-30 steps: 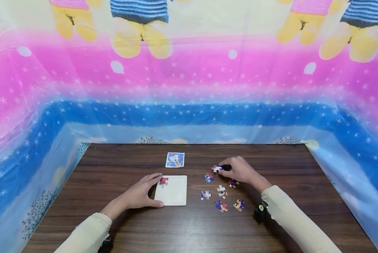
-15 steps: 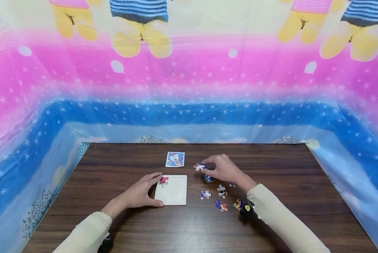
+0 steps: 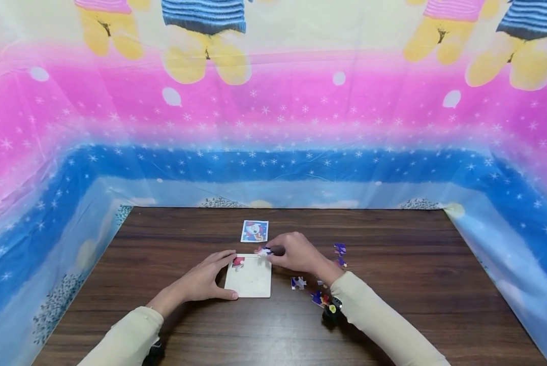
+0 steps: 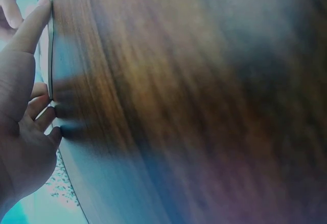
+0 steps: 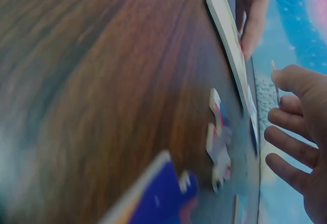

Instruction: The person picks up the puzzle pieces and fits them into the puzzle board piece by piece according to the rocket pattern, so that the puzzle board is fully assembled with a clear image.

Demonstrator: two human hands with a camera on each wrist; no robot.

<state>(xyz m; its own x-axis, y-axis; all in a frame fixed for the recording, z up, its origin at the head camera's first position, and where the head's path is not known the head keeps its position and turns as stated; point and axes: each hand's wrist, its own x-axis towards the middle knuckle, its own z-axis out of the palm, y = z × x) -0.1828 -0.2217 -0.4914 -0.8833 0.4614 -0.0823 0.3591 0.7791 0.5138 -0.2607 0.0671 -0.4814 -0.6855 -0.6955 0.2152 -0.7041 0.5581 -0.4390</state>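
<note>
In the head view, the left hand (image 3: 204,278) is gripping the left side of the white tray (image 3: 255,285), its forefinger resting at the far corner and its thumb at the near one, with a wide gap between them. The right hand (image 3: 296,252) is pinching a piece (image 3: 264,251), thumb and finger clamped on it, and is holding it at the tray's far right corner. A red piece (image 3: 238,263) is lying inside the tray, in the far left corner. Just beyond the tray, a picture card (image 3: 255,231) is lying on the brown table (image 3: 209,335). Loose pieces (image 3: 298,283) are lying to the right of the tray, some partly hidden by the right arm. Cream sleeves (image 3: 383,317) are covering both forearms, and a printed cloth (image 3: 278,162) is hanging around the table.

In the left wrist view, the left thumb is reaching to the tray's edge, and the other fingers are bending beside it; much of the table is showing blurred.

In the right wrist view, the held piece is showing edge-on between thumb and forefinger, above the table, while the other fingers are spreading apart. Loose pieces are lying near the tray, and the left hand is touching its far side.
</note>
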